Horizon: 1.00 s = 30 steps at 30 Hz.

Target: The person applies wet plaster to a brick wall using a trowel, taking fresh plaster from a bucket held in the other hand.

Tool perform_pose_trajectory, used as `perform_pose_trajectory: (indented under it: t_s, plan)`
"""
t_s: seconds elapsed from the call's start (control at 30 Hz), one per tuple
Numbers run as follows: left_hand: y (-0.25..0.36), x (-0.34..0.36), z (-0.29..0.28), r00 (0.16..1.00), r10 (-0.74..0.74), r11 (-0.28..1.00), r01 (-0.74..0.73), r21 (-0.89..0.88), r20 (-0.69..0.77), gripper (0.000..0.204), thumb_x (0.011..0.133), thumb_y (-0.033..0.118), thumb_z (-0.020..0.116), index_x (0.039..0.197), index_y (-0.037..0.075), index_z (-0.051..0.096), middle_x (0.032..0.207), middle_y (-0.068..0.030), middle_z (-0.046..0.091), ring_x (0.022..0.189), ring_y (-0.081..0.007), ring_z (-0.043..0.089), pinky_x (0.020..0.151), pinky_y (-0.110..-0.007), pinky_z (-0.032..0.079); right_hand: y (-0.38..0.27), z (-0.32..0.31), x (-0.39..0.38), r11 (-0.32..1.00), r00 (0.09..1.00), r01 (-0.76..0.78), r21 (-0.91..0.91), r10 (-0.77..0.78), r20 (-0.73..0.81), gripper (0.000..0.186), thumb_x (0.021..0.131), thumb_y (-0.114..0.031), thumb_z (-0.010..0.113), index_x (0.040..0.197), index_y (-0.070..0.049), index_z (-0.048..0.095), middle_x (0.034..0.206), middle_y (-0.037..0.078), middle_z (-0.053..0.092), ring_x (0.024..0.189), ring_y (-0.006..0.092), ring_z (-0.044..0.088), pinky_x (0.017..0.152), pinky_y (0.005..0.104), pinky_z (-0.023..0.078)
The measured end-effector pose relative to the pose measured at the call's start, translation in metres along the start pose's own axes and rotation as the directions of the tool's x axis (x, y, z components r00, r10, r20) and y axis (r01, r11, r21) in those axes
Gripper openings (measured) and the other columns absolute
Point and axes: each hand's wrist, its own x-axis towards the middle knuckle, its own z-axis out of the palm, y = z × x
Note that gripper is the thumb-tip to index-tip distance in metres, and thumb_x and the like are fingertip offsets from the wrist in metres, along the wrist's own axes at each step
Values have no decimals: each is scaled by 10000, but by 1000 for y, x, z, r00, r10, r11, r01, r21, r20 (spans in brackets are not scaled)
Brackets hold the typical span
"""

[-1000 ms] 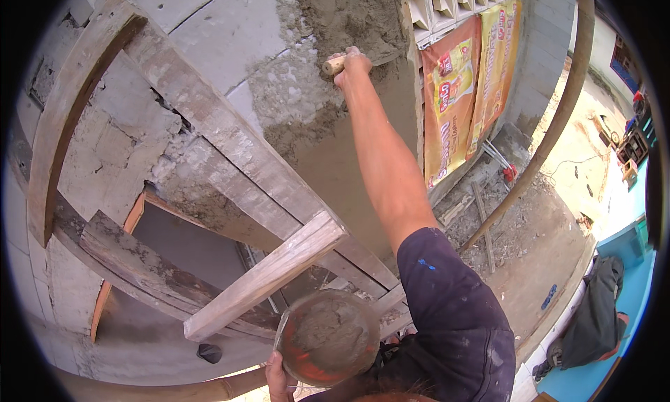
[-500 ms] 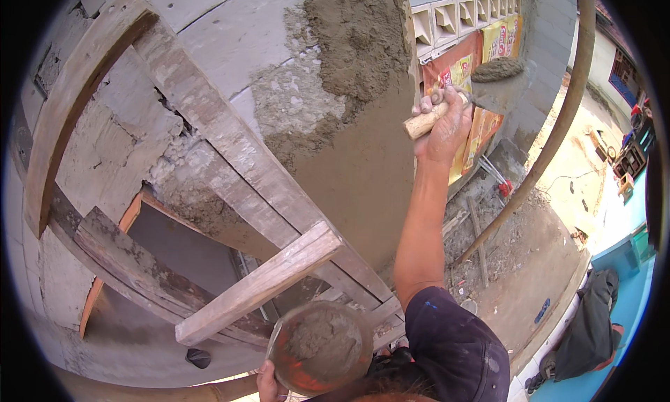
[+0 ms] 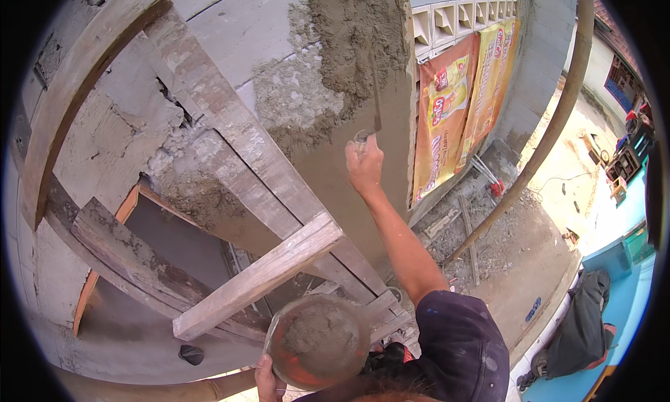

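Note:
My right hand is closed round the handle of a trowel, its arm stretched up to the wall. The trowel's blade shows nearly edge-on against the wet mortar, which is rough in the upper part. Below, a smoother band of grey plaster covers the wall. Low in the view, my left hand grips the rim of a round bowl. A heap of grey mortar lies in it. The left fingers under the bowl are hidden.
Wooden scaffold planks cross on the left, with a short beam jutting toward the bowl. A bamboo pole slants down on the right. Orange-yellow banners hang beside the plastered wall. Dark cloth drapes over a blue surface.
My right hand has swung left and down from in front of the banners to the wall, bringing the trowel against the mortar. The lump on its blade no longer shows. My left hand stays nearly still.

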Motion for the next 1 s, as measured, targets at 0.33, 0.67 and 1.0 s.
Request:
perform_pose_trajectory:
  t_s: [0.33, 0.67, 1.0]
  plan:
    - [15, 14, 20, 949, -96, 995, 84, 51, 301, 522, 923, 67, 622, 1420, 2, 474, 1246, -93, 632, 1083, -189, 624, 928, -334, 508, -142, -279, -106, 823, 657, -444, -353, 568, 497, 116, 858, -72, 616, 944, -20, 558, 712, 51, 579, 663, 129, 576, 594, 308, 440]
    - [7, 13, 0, 972, -63, 998, 65, -2, 225, 445, 976, 113, 584, 1396, -6, 501, 1231, -67, 642, 1070, -137, 608, 942, -288, 476, -239, -196, -67, 805, -222, 527, -274, 442, 869, 270, 883, -264, 630, 1006, -24, 610, 728, 178, 678, 735, 362, 698, 673, 489, 539]
    - [-1, 15, -3, 979, -40, 997, 53, -61, 200, 372, 1056, 230, 476, 1345, 3, 534, 1254, -89, 636, 1128, -167, 611, 992, -331, 478, -245, -117, -127, 758, -369, 652, -3, 322, 872, 201, 889, -151, 575, 977, 2, 672, 832, 150, 717, 811, 296, 728, 664, 397, 576]
